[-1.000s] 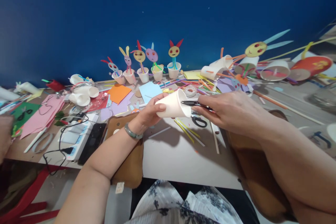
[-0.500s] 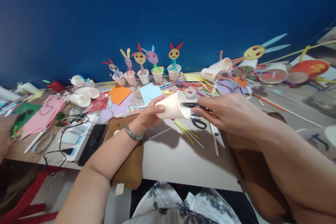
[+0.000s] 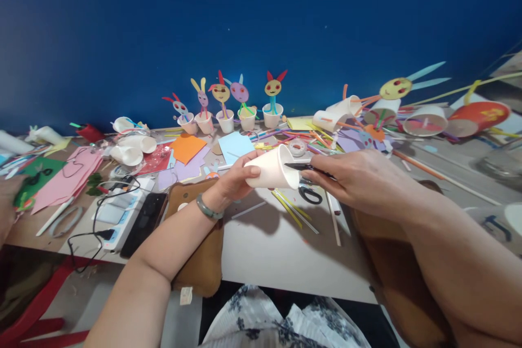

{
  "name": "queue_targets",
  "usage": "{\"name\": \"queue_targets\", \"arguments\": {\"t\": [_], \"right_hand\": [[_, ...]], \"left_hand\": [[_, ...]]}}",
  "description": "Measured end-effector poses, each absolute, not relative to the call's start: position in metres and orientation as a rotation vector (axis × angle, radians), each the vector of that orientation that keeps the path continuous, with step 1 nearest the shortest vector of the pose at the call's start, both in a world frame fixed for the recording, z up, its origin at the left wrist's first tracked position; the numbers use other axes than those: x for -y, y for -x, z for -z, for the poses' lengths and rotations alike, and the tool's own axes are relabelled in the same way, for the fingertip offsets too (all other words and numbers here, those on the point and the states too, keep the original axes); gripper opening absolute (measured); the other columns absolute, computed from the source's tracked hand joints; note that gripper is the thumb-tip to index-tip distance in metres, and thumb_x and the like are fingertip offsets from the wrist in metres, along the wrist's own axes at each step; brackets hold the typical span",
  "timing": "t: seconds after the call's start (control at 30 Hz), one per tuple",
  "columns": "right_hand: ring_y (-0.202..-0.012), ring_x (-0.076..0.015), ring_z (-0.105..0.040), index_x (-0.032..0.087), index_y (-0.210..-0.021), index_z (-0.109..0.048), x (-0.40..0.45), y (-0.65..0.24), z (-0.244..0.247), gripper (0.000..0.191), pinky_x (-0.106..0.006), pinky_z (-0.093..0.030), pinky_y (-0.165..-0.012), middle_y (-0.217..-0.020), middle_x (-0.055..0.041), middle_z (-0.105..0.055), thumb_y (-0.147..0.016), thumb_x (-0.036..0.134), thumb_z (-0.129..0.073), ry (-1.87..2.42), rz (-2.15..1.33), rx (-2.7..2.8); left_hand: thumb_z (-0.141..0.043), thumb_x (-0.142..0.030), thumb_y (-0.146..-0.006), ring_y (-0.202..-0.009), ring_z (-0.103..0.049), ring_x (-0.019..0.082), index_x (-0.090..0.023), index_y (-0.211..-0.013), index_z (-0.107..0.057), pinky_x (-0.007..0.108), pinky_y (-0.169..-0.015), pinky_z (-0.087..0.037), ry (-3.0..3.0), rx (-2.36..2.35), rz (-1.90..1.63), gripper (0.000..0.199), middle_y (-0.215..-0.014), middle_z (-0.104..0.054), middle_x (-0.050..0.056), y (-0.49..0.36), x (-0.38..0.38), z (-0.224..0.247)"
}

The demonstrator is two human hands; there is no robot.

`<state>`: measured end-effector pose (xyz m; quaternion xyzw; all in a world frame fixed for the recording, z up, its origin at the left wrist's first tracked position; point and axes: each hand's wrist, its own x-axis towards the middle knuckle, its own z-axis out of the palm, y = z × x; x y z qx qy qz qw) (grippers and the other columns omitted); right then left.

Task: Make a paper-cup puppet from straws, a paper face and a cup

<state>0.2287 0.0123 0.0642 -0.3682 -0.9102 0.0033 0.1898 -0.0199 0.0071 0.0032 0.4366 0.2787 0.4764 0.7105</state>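
A white paper cup (image 3: 269,167) lies tilted on its side in the air, its mouth turned to the right. My left hand (image 3: 236,178) is closed around the base end. Between the thumb and fingers of my right hand (image 3: 346,174) is a slim black pointed tool (image 3: 300,166), its tip reaching inside the cup's mouth; its exact kind is unclear. Just below, a black scissors handle (image 3: 310,194) shows on the table, the rest mostly hidden. Yellow and white straws (image 3: 290,210) lie under the cup.
Paper cups with rabbit-faced figures (image 3: 247,117) stand along the blue wall. Coloured paper (image 3: 188,148), loose straws and a tape roll (image 3: 297,147) spread across the table. At left are a power strip (image 3: 125,223), a black phone (image 3: 144,224) and another person's arm (image 3: 11,196).
The view has shifted slightly. Both hands keep nearly the same grip, and the black tool's tip stays inside the cup's mouth.
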Motion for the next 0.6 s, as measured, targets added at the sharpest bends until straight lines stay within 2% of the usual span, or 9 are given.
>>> {"name": "queue_targets", "arguments": {"t": [0.2,0.37,0.5,0.6], "right_hand": [[-0.045,-0.0168,-0.04,0.024,-0.073,-0.052,-0.011,-0.229,-0.067,0.028,-0.032,-0.015,-0.052,-0.053,-0.0025,-0.055,-0.096,0.041,-0.049,0.996,0.145,2.609],[-0.045,-0.0159,-0.04,0.024,-0.072,-0.049,-0.008,-0.229,-0.072,0.028,-0.03,-0.018,-0.05,-0.051,0.0,-0.05,-0.096,0.039,-0.049,0.938,0.193,2.595],[-0.046,-0.0105,-0.036,0.021,-0.072,-0.051,-0.005,-0.225,-0.073,0.031,-0.026,-0.026,-0.048,-0.054,0.0043,-0.044,-0.094,0.043,-0.058,0.831,-0.017,2.326],[-0.051,-0.009,-0.035,0.02,-0.07,-0.052,-0.004,-0.218,-0.071,0.033,-0.025,-0.028,-0.047,-0.057,0.005,-0.044,-0.082,0.043,-0.073,0.845,-0.211,2.081]], "left_hand": [[-0.088,-0.049,-0.051,-0.067,-0.065,0.016,-0.015,-0.099,-0.062,0.026,-0.056,-0.053,-0.97,-0.602,-1.051,0.064,-0.086,-0.068,0.006,0.02,-0.007,-0.004],[-0.085,-0.048,-0.056,-0.068,-0.065,0.016,-0.015,-0.108,-0.062,0.025,-0.054,-0.053,-0.985,-0.55,-1.077,0.066,-0.09,-0.068,0.006,0.021,-0.007,-0.004],[-0.084,-0.048,-0.054,-0.074,-0.065,0.017,-0.016,-0.112,-0.061,0.026,-0.059,-0.052,-0.978,-0.557,-1.085,0.07,-0.096,-0.068,0.007,0.022,-0.009,-0.002],[-0.084,-0.046,-0.053,-0.078,-0.063,0.017,-0.016,-0.111,-0.062,0.025,-0.062,-0.049,-0.966,-0.586,-1.08,0.069,-0.097,-0.067,0.007,0.023,-0.009,-0.001]]}}
